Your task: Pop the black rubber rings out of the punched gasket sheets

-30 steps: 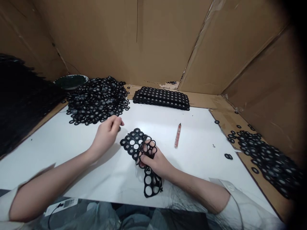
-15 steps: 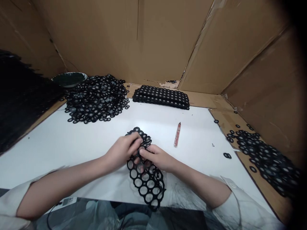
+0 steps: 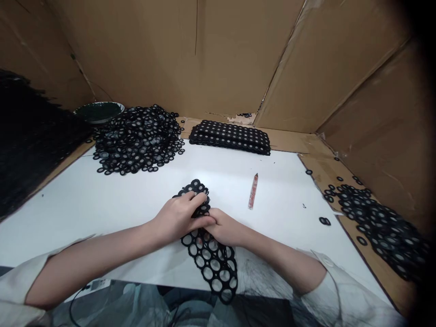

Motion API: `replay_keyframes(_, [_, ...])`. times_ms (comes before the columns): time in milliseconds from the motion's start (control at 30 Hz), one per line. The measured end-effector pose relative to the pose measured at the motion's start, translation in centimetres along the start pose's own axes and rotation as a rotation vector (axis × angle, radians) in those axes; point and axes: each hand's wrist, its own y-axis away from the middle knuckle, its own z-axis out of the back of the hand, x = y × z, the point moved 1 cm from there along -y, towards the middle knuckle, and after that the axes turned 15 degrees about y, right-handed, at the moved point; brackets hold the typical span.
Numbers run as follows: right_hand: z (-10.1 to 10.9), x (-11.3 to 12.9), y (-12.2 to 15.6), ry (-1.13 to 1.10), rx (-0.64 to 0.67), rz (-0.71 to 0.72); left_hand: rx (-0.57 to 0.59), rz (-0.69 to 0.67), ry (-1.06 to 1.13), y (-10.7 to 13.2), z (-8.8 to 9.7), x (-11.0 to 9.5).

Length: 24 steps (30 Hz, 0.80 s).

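Sheet (image 3: 207, 263) is gripped by left fingers (image 3: 199, 199) and right fingers (image 3: 216, 215); near holes (image 3: 215, 265) are judged emptied, far rings (image 3: 195, 183) unremoved.

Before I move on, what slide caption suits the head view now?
Left hand and right hand hold a black perforated sheet over a white tabletop, black rings heaped beyond.

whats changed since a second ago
The left hand came right and nearer, onto the black ring sheet, meeting the right hand, which kept hold of it. The sheet's near end reaches lower in view. The ring pile, stacked sheets and red pointed stick stayed put.
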Motion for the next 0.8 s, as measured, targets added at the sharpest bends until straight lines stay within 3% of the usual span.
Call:
replay_keyframes(233, [0.2, 0.1, 0.2, 0.023, 0.012, 0.15, 0.186, 0.111, 0.55, -0.7, 1.8, -0.7])
replay_keyframes(400, [0.2, 0.2, 0.2, -0.03, -0.03, 0.144, 0.049, 0.217, 0.853, -0.7, 1.5, -0.9])
replay_keyframes(533, [0.3, -0.1, 0.3, -0.059, -0.063, 0.15, -0.046, 0.488, 1.157, -1.1, 1.8, 0.5])
replay_keyframes(600, [0.3, -0.5, 0.5, -0.084, -0.032, 0.139, -0.181, 0.568, 1.227, -1.7, 3.9, 2.3])
replay_keyframes(667, [0.3, -0.8, 0.7, -0.104, 0.004, 0.125, -0.45, 0.477, 1.203, -2.6, 7.3, 4.6])
replay_keyframes(733, [0.5, -0.9, 0.8, -0.166, 0.014, 0.11, -0.559, 0.384, 1.034, -3.7, 10.9, 6.8])
replay_keyframes(800, [0.8, -0.8, 0.8, -0.238, 0.02, 0.105, -0.623, 0.364, 0.687, -4.9, 13.8, 8.6])
